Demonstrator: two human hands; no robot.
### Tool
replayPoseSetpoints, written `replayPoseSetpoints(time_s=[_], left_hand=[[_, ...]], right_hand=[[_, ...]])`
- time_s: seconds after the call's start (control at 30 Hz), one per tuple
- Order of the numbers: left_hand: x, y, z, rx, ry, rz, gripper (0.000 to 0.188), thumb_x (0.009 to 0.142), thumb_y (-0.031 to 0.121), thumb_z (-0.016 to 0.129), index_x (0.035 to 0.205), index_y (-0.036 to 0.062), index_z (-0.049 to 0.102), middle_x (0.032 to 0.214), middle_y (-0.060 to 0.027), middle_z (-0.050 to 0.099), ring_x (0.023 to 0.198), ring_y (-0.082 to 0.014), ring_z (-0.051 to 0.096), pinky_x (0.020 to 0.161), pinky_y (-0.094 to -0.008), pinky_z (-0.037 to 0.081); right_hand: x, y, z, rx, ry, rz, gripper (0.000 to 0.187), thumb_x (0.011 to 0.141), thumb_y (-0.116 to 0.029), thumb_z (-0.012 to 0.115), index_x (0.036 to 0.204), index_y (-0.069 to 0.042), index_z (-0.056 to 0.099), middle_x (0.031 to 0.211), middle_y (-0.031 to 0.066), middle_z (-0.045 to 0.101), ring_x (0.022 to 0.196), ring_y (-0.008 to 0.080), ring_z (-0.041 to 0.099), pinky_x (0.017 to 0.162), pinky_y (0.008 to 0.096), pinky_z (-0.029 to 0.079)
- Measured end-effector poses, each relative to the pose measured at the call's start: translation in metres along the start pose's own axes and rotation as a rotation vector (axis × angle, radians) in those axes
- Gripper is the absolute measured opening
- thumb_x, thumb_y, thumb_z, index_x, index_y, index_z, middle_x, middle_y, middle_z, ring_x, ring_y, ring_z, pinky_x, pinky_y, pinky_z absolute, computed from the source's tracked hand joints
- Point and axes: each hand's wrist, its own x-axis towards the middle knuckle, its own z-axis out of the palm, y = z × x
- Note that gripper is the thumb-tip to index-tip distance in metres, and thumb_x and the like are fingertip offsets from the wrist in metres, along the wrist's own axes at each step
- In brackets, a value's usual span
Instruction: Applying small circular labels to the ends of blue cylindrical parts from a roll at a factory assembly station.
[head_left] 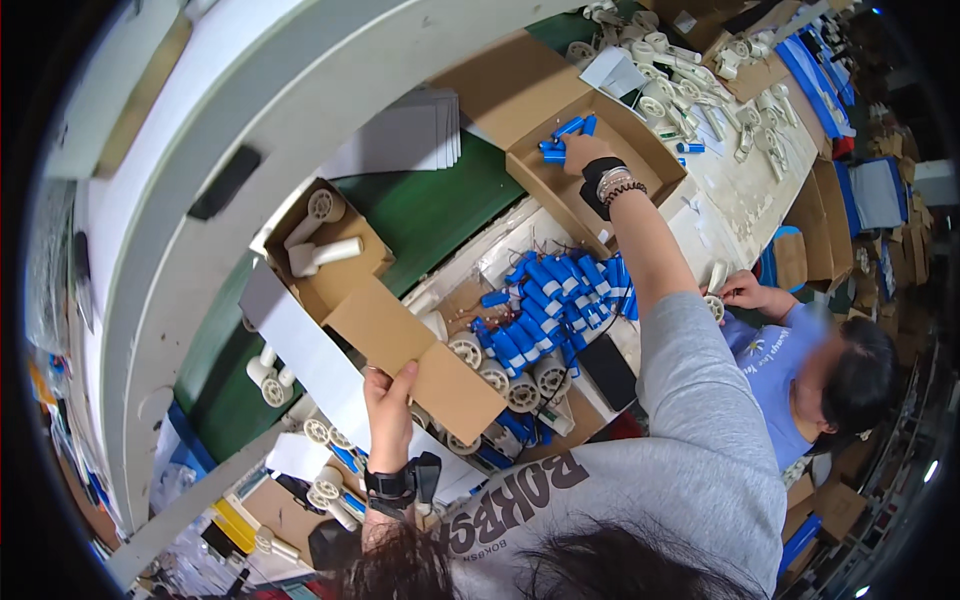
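My left hand (391,412) pinches the brown flap (420,355) of a small open carton, thumb on top of the cardboard. Inside that carton (372,262) lie white handheld fan parts (322,254) with round grilles. To the far right, my right hand (588,152) reaches into a larger open cardboard box (640,180). Its fingers are closed at several blue cylindrical batteries (568,128) there, and the fingertips are partly hidden. Between my arms lies a pile of blue batteries (545,300) with thin wires, beside round white fan heads (522,392).
A co-worker in a blue shirt (765,350) sits at the right, holding a white part. White fan parts (690,90) crowd the far bench. White sheets (405,135) lie on the green surface (450,205). A pale curved frame (240,110) arches over the left.
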Motion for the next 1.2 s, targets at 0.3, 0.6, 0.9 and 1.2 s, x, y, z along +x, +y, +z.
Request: replayPoseSetpoints(time_s=[0.3,0.6,0.9,1.2], left_hand=[[-0.040,-0.006,-0.025,-0.042,0.154,0.000,0.032,0.082,0.003,0.055,0.113,0.0021,0.045,0.105,-0.0073,0.058,0.095,-0.0149,0.056,0.081,-0.0263,0.045],[-0.056,-0.004,-0.043,-0.031,0.137,0.017,0.034,0.082,0.004,0.055,0.114,0.0023,0.045,0.106,-0.0051,0.057,0.096,-0.0123,0.055,0.082,-0.0250,0.042],[-0.072,-0.001,-0.061,-0.038,0.172,0.114,0.032,0.082,0.005,0.055,0.113,0.0026,0.048,0.102,-0.0029,0.059,0.092,-0.0093,0.054,0.081,-0.0238,0.041],[-0.115,0.006,-0.131,-0.075,0.442,0.151,0.028,0.082,0.007,0.057,0.109,0.0033,0.051,0.099,-0.0016,0.060,0.089,-0.0087,0.055,0.081,-0.0233,0.041]], right_hand=[[0.008,0.012,0.012,0.091,-0.072,-0.054,0.049,0.062,-0.023,0.061,0.110,-0.014,0.057,0.102,0.0174,0.060,0.093,0.0326,0.058,0.082,0.0410,0.047],[-0.004,-0.014,0.011,-0.019,-0.066,-0.048,0.053,0.063,-0.016,0.058,0.115,-0.013,0.049,0.099,0.0234,0.059,0.094,0.0379,0.057,0.081,0.0447,0.046],[-0.017,-0.011,0.008,-0.163,-0.015,-0.118,0.045,0.066,-0.028,0.063,0.108,-0.015,0.054,0.092,0.0187,0.063,0.086,0.0362,0.060,0.075,0.0448,0.049],[-0.024,-0.009,0.011,-0.131,0.066,-0.060,0.059,0.065,-0.039,0.065,0.116,-0.014,0.050,0.094,0.0208,0.062,0.088,0.0378,0.059,0.076,0.0454,0.048]])
